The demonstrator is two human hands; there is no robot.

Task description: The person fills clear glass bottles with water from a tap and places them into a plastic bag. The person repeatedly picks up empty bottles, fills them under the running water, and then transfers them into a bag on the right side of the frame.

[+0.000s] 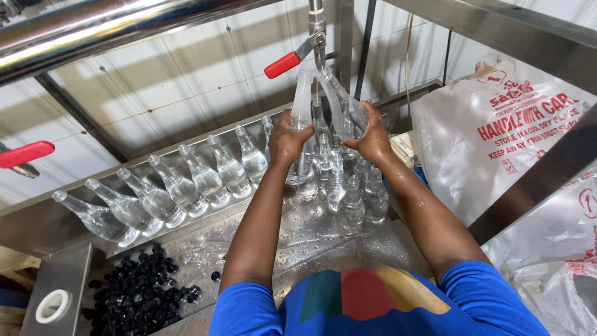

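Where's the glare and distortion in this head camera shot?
Head view: bright glare streaks the steel pipe at top left; wide-angle lens bows the row of clear bottles; wet tray glints; bottles in the left hand and right hand look slightly blurred.

A row of clear filled bottles [180,190] leans along the steel tray's back wall [37,224] from nine o'clock toward the middle, and a heap of small black caps [140,295] lies at seven o'clock beside a white tape roll [52,306]. At three o'clock stand large clear plastic sacks with red print [497,134], while a red valve handle [25,153] juts in at nine o'clock
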